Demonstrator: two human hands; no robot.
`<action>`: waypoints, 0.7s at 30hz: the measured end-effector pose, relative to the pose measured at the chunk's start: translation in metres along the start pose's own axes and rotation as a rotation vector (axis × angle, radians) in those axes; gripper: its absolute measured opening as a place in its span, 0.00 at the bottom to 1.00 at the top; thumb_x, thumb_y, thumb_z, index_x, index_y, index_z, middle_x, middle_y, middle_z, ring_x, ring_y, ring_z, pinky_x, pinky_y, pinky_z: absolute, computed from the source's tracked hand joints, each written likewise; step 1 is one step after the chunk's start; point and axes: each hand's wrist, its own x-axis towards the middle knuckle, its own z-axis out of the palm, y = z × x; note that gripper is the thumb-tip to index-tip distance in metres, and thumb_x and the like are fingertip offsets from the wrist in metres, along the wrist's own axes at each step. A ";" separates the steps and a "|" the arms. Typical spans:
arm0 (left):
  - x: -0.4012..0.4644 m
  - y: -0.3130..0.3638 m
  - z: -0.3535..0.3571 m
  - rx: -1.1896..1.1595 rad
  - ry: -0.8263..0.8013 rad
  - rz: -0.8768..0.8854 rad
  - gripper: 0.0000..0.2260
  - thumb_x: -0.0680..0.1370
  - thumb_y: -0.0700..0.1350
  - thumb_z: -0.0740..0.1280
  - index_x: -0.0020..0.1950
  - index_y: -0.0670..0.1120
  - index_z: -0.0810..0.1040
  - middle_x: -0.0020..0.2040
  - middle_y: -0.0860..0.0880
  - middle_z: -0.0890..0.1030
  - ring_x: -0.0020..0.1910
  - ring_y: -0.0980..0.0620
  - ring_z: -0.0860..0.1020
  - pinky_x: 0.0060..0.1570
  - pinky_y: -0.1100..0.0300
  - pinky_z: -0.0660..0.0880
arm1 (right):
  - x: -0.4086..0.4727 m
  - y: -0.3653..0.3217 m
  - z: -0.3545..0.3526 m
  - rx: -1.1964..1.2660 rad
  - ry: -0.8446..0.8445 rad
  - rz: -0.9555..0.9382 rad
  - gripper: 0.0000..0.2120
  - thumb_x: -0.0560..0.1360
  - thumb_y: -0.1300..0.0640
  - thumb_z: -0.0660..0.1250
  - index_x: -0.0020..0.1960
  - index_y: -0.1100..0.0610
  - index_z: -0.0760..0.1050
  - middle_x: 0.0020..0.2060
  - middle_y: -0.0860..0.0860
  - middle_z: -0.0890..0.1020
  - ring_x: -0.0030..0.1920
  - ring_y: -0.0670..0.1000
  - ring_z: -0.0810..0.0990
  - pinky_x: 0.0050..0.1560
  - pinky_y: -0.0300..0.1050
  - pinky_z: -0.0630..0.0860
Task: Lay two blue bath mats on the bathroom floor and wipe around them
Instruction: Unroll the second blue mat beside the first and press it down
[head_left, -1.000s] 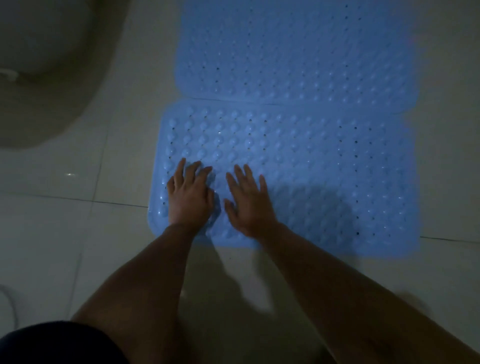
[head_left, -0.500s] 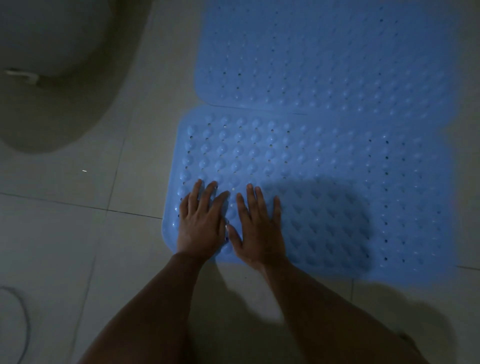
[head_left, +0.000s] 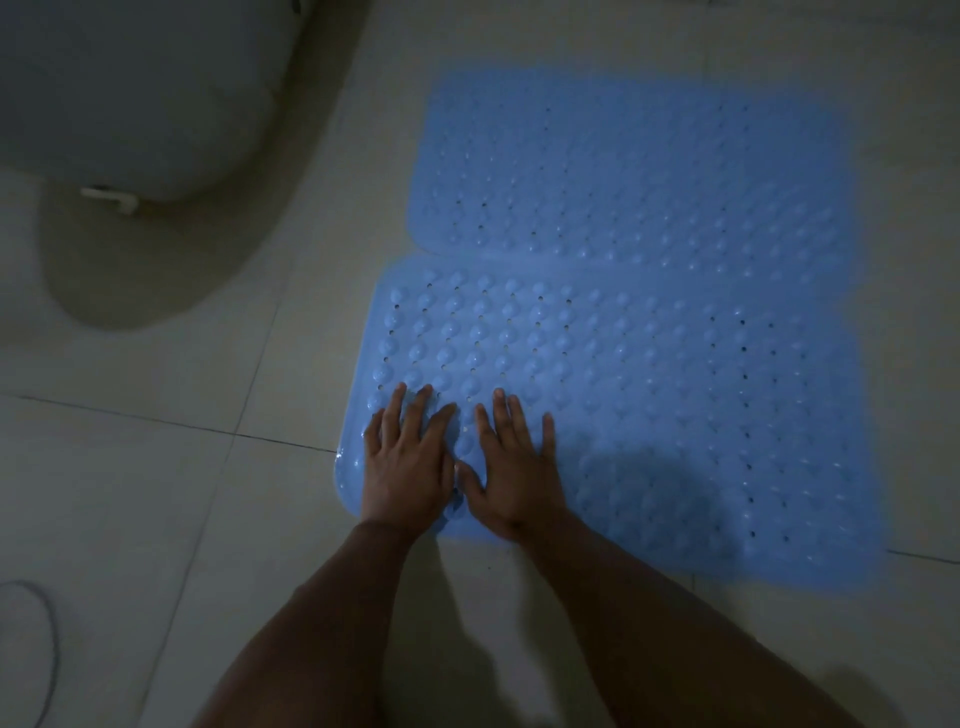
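Two blue bumpy bath mats lie flat on the pale tiled floor, long edges touching. The near mat fills the centre and right; the far mat lies just beyond it. My left hand presses palm down on the near mat's near-left corner, fingers spread. My right hand lies flat right beside it, thumb almost touching the left hand. Neither hand holds anything.
A white toilet base stands at the upper left, casting a dark shadow on the tiles. A thin grey hose or cord curves at the lower left edge. Bare tiled floor surrounds the mats.
Both hands have drawn closer together and back toward the near-left corner of the near mat. The view has shifted so the mats sit further right and lower.
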 end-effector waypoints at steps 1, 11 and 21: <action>-0.001 0.002 -0.001 0.003 -0.007 -0.002 0.23 0.82 0.53 0.55 0.75 0.50 0.74 0.79 0.44 0.67 0.83 0.40 0.55 0.76 0.38 0.60 | 0.001 0.001 -0.005 0.006 -0.049 -0.001 0.36 0.81 0.35 0.46 0.83 0.52 0.46 0.83 0.54 0.42 0.82 0.53 0.37 0.78 0.67 0.38; 0.003 0.037 -0.002 0.026 -0.059 0.059 0.24 0.79 0.53 0.56 0.73 0.49 0.76 0.78 0.42 0.70 0.80 0.36 0.62 0.72 0.35 0.66 | 0.019 0.013 -0.068 0.248 0.059 0.008 0.20 0.81 0.50 0.62 0.72 0.49 0.72 0.70 0.48 0.77 0.72 0.51 0.70 0.72 0.53 0.67; 0.015 0.051 0.036 0.138 -0.095 0.104 0.37 0.80 0.71 0.51 0.85 0.53 0.52 0.85 0.44 0.48 0.83 0.38 0.45 0.77 0.30 0.48 | 0.040 0.062 -0.083 0.286 0.462 0.025 0.15 0.74 0.58 0.66 0.59 0.51 0.80 0.57 0.49 0.82 0.61 0.54 0.78 0.59 0.54 0.76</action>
